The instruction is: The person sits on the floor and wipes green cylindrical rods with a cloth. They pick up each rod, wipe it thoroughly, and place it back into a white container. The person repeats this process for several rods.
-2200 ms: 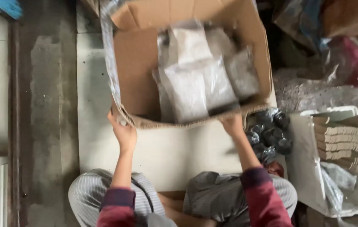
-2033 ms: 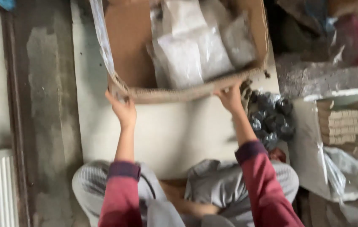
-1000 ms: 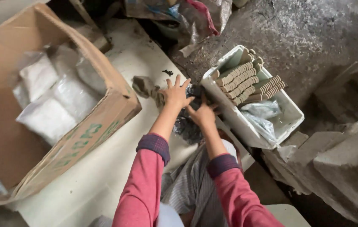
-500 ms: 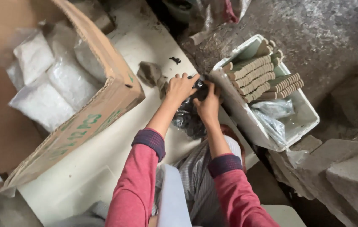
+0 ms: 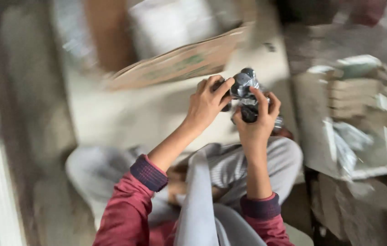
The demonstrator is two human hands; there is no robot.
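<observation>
Bag [image 5: 244, 84]: clear plastic, dark parts inside, held up between both hands
left hand [image 5: 208, 104]: fingers pinching bag
right hand [image 5: 258, 119]: gripping bag
cardboard box [image 5: 179, 61]: just behind

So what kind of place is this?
Probably a small packing workshop. The person sits by an open cardboard box of white bags, a white tray of stacked pieces, both hands holding a clear bag of dark parts.

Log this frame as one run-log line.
left hand: grips clear bag of dark parts | right hand: grips same bag | cardboard box behind | white tray right
</observation>
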